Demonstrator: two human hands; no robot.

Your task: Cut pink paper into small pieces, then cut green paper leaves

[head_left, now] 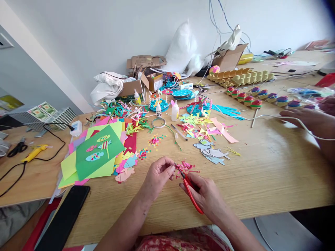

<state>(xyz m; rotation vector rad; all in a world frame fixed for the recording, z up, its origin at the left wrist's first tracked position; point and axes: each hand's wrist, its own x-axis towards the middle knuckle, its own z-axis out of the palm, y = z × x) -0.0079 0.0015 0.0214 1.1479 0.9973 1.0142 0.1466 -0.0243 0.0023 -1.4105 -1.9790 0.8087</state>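
Diagonally, the red-handled scissors are lying across the gap between the two hands: their long axis is running from the handle loops, low on the right and near the person's body, up and leftward to the dark blade tips. The right hand is curling around those handles and gripping them, while the blades are pointing at the left hand, which is waiting to the left of the tips. That left hand is pressing its thumb and forefinger together; whatever sliver it may be pinching is too small to make out. The tips are ending right at those fingertips, so the left hand is sitting nearer to the cutting end and the right hand nearer to the handle end. Whether metal is touching skin, or the blades are parted, I cannot tell.

Just beyond the blades, red and pink paper clippings are lying scattered on the wooden table. Farther off to the right, grey-blue paper fish are overlapping in a pile; to the left, coloured fish cutouts are resting beside the green paper sheet.
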